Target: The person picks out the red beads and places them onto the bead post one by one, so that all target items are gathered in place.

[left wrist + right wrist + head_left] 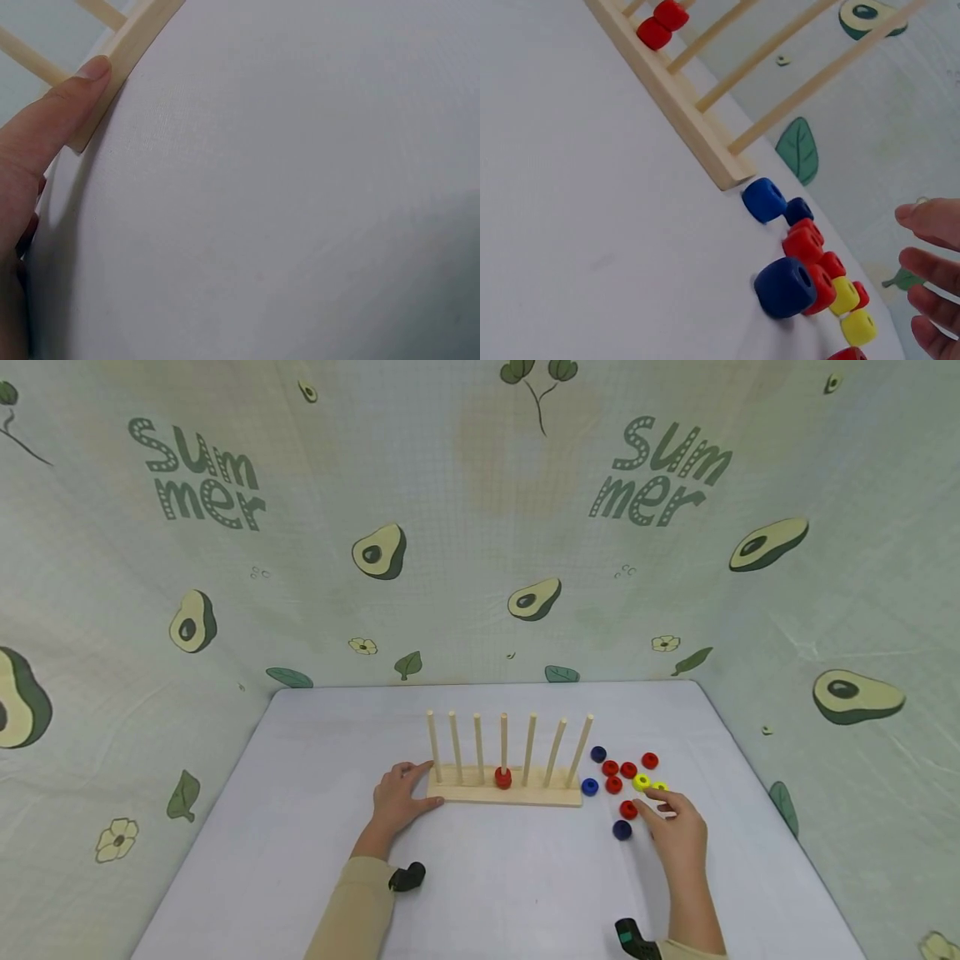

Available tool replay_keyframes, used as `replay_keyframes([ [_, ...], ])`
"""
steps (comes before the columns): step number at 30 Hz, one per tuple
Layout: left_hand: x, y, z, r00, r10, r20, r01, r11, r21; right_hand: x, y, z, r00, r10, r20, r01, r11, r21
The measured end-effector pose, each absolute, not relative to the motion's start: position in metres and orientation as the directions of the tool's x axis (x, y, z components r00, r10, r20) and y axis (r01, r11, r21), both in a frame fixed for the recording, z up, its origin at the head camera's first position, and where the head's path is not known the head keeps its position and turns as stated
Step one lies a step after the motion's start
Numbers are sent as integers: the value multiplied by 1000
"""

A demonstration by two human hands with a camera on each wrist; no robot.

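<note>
A wooden peg rack (480,795) with a row of upright pegs stands on the white table, two red beads (503,778) stacked on its middle peg. My left hand (399,798) holds the rack's left end, the thumb (94,71) on the front edge of the base and the fingers reaching behind. To the right of the rack, my right hand (681,833) hovers over loose beads with thumb and fingers apart and nothing between them. Its thumb tip is close by a red bead (628,810), and its fingertips overlap a yellow bead (659,787).
Around the right hand lie more beads: several red ones (803,244), another yellow bead (844,295), a blue bead (764,200) beside the rack's end and a dark blue bead (784,288) nearer the front. A printed cloth (450,635) hangs behind the table.
</note>
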State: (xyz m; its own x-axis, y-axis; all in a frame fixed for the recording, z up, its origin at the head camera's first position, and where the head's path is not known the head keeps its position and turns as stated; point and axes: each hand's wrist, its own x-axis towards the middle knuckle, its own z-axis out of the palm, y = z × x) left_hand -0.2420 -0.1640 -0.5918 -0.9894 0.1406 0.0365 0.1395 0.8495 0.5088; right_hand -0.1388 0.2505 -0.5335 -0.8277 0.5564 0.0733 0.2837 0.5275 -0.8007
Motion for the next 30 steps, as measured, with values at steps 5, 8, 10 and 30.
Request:
replay_keyframes([
  [5, -241, -164, -592, -989, 140, 42, 142, 849, 508, -137, 257, -539, -838, 545, -15, 345, 509, -788],
  [8, -241, -164, -592, -988, 144, 56, 152, 844, 514, -137, 260, -542, -837, 543, -69, 387, 498, -776],
  [10, -241, -164, -593, -987, 149, 67, 162, 842, 515, -137, 262, -544, -833, 546, -91, 404, 489, -773],
  [30, -241, -164, -594, -987, 144, 71, 160, 841, 517, -135, 272, -560, -795, 572, -204, 526, 480, -702],
])
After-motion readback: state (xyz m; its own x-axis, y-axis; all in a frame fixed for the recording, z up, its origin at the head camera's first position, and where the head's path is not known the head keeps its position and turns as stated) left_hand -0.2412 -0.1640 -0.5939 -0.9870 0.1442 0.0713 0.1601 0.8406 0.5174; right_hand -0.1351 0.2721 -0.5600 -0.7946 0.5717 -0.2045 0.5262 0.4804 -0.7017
